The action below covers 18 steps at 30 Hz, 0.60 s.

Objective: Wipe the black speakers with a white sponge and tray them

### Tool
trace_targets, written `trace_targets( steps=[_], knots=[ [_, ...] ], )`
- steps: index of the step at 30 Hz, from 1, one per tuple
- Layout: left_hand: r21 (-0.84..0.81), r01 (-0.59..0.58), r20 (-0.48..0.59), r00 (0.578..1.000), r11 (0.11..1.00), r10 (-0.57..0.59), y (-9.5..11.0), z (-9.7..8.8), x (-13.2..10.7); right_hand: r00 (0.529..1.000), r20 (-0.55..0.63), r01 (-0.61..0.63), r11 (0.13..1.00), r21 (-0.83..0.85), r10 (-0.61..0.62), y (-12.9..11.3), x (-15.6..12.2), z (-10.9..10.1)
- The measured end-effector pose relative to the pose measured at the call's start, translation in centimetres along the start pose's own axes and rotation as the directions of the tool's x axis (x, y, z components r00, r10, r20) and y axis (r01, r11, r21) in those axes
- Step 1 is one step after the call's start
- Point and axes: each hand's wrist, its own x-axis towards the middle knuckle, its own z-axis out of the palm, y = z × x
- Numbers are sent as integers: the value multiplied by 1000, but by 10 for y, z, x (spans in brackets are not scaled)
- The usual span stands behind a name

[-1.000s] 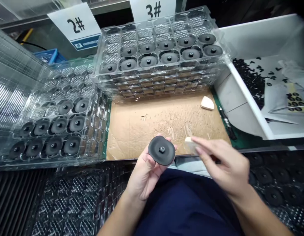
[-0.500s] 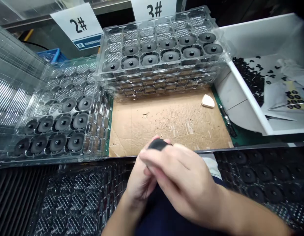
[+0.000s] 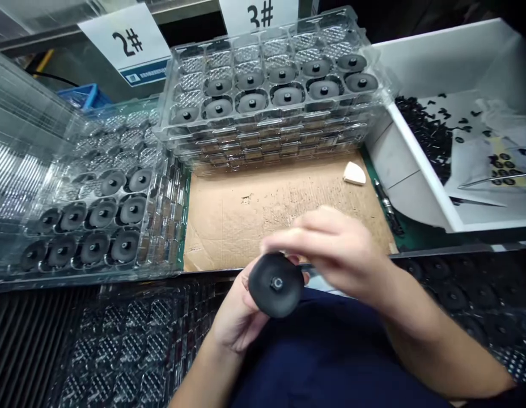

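My left hand (image 3: 241,309) is closed round a black round disc (image 3: 269,297) with a small hub in its middle, its face turned up toward me. Just above the disc's upper edge is my right hand (image 3: 331,243), fingers stretched out and slightly blurred. Its index fingertip lies at the rim; whether it touches I cannot tell. Behind both hands lies a sheet of brown cardboard (image 3: 220,221). Similar dark discs sit in the clear plastic tray (image 3: 163,122) at the back and in another clear tray (image 3: 139,249) on the left.
A white bin (image 3: 433,192) on the right holds small black parts (image 3: 424,133) and tweezers (image 3: 479,202). A white block (image 3: 354,173) lies on the cardboard, and a pen (image 3: 388,207) beside the bin. More trays (image 3: 131,340) are below the table edge.
The disc has tilted so its face and hub show. My right hand has lifted away from around it, up and to the right, with its fingers opening. My left hand keeps hold.
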Motion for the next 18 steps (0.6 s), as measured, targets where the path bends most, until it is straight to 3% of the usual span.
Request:
trace_targets(
  steps=[3, 6, 8, 11, 13, 16, 18],
  knots=[
    [-126, 0, 73, 997, 992, 9, 3, -3, -2, 937, -75, -348, 935, -76, 342, 20, -28, 14],
    [-130, 25, 55, 998, 991, -18, 2, -2, -1, 875, 97, -478, 878, 16, 475, 21, -68, 40],
    [-109, 44, 42, 998, 993, -40, 2, 0, 1, 862, 201, -485, 873, 59, 465, 17, -90, 54],
    [-81, 62, 66, 996, 995, -57, 3, 3, 5, 844, 208, -516, 854, 64, 495, 14, -103, 54],
    [-72, 78, 106, 992, 994, -70, 3, 4, 6, 822, 127, -567, 821, 74, 556, 11, -96, 37],
    [-60, 88, 153, 985, 994, -78, -2, 6, 7, 819, -122, -538, 825, 174, 560, -3, -69, 4],
    [-6, 55, 98, 994, 998, -54, -7, 8, 8, 906, -226, -325, 930, 174, 359, -15, -47, -8]
  ],
)
